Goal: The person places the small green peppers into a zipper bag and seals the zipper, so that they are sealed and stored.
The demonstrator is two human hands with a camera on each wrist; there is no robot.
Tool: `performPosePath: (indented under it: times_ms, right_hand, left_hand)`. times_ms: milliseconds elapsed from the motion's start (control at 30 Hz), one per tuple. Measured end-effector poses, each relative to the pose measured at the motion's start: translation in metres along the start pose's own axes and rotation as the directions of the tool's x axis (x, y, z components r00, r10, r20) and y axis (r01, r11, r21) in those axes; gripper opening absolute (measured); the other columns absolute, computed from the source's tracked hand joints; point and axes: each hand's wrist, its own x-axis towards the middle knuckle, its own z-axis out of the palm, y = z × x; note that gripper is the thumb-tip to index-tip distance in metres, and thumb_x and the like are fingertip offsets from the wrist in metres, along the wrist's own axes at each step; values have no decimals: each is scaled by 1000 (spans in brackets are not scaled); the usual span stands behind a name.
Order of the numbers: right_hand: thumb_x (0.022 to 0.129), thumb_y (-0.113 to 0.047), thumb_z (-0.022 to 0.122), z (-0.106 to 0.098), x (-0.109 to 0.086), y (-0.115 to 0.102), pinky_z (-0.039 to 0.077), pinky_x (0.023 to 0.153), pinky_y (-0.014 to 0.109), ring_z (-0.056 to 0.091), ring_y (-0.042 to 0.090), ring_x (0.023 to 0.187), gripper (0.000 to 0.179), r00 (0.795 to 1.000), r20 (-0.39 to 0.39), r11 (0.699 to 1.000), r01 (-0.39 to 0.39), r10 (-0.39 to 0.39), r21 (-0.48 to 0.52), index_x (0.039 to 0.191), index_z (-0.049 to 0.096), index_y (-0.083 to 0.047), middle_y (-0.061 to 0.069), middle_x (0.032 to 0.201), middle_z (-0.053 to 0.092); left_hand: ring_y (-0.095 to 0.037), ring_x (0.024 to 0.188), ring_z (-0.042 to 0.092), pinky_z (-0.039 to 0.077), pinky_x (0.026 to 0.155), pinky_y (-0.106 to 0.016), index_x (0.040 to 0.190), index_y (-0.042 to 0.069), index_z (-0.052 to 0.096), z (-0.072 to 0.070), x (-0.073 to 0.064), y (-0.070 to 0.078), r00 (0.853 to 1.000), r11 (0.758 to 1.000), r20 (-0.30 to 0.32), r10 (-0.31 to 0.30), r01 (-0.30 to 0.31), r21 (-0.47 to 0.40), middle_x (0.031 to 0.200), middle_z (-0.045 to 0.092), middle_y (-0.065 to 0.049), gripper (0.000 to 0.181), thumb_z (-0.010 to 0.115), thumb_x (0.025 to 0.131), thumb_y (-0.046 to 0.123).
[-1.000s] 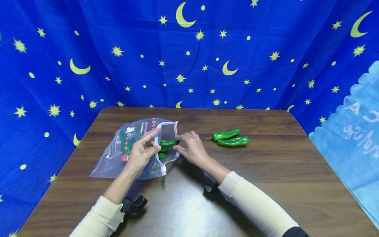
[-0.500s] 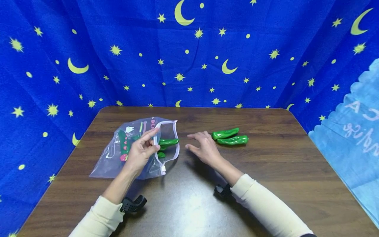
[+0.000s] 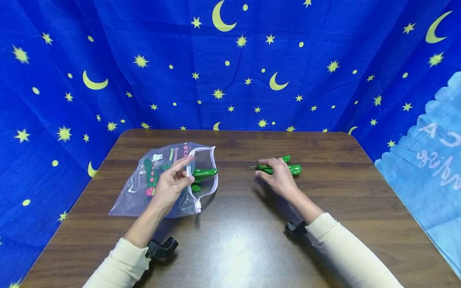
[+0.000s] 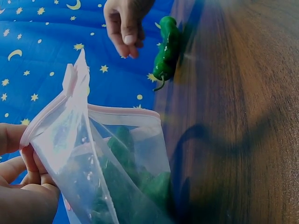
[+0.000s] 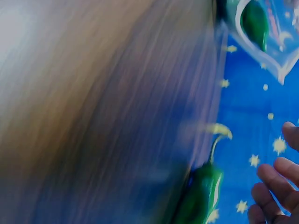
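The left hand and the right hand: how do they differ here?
The left hand pinches the clear bag near its opening; the right hand holds nothing. The left hand's thumb and fingers close on the plastic, while the right hand's are apart, above green peppers on the table. Both reach out from cream sleeves.

The right hand (image 3: 279, 176) is covering parts of two green peppers (image 3: 295, 170), while the right wrist view is blurring the tabletop (image 5: 93, 93) and cutting off the bag (image 5: 265, 56).
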Motion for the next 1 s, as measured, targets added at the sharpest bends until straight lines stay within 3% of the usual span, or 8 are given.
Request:
performPosePath:
  times_ms: [300,600,1000]
  right_hand:
    - [82,-30,71,-18,-1,30,43,84,46,53,32,101,44,995,10,994,-103,103,-43,118,63,-6,14,111,68]
    - [84,-31,69,-31,-3,54,41,91,51,50,33,110,47,986,33,983,-162,165,-84,122,61,-5,18,122,62]
    - [83,-27,70,-39,-7,80,40,90,52,51,37,107,45,988,17,978,-152,156,-142,119,62,-1,20,118,64]
  left_hand:
    - [0,80,44,43,71,-8,139,-4,41,0,0,0,1000,1000,0,-10,10,1,149,34,-12,62,55,79,-13]
    - [0,80,44,43,71,-8,139,-4,41,-1,1,-1,1000,1000,7,-12,12,-1,149,33,-12,62,55,79,-13]
    - [0,80,44,42,71,-8,138,-4,42,1,0,-2,1000,1000,3,-10,10,-2,148,35,-12,60,54,79,-13]
